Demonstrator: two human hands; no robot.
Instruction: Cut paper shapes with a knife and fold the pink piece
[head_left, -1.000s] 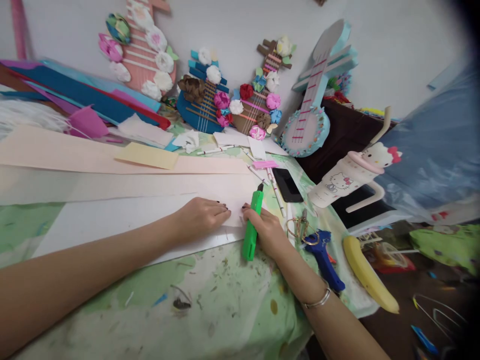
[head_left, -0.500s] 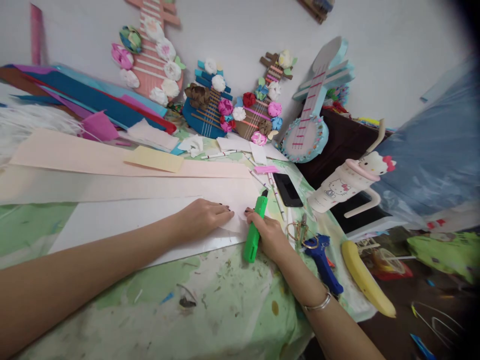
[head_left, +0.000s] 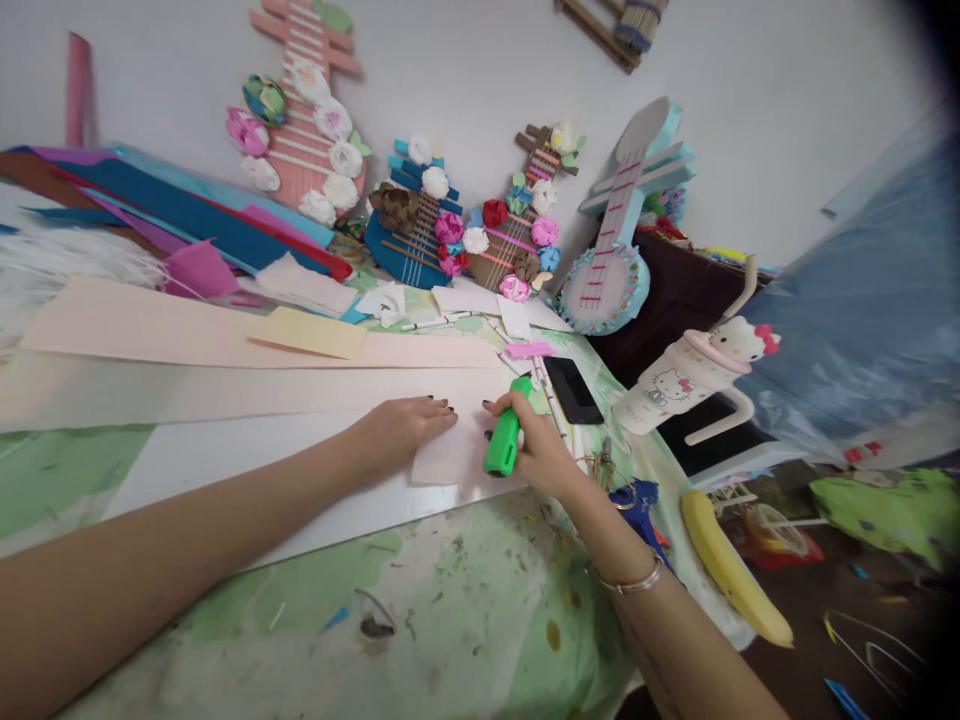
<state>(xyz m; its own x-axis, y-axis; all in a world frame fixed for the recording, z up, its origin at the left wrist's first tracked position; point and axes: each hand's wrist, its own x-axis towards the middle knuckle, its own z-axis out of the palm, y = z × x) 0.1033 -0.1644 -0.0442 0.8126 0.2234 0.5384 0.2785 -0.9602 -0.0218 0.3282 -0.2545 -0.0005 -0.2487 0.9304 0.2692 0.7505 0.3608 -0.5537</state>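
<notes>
My left hand (head_left: pixel 409 428) lies flat, fingers stretched, on a pale pink sheet of paper (head_left: pixel 439 462). That sheet is on a white board (head_left: pixel 300 500) on the table. My right hand (head_left: pixel 536 445) is closed round a green utility knife (head_left: pixel 506 430), held slanting over the sheet's right side, its dark tip pointing away from me. Whether the tip touches anything I cannot tell. Beyond my hands lie long pale pink strips (head_left: pixel 150 325) with a yellow piece of paper (head_left: pixel 307 333) on top.
Right of my hand are a black phone (head_left: pixel 574 390), gold-handled scissors (head_left: pixel 602 468), a blue glue gun (head_left: pixel 640 510), a banana (head_left: pixel 735 570) and a white tumbler (head_left: pixel 667 385). Flower-decorated paper instruments (head_left: pixel 510 235) lean on the wall. Coloured sheets (head_left: pixel 187 225) pile at the back left.
My left hand has moved slightly left, baring more of the small sheet. My right hand has shifted a little and tilted the knife, which looks foreshortened. The camera view has moved up slightly.
</notes>
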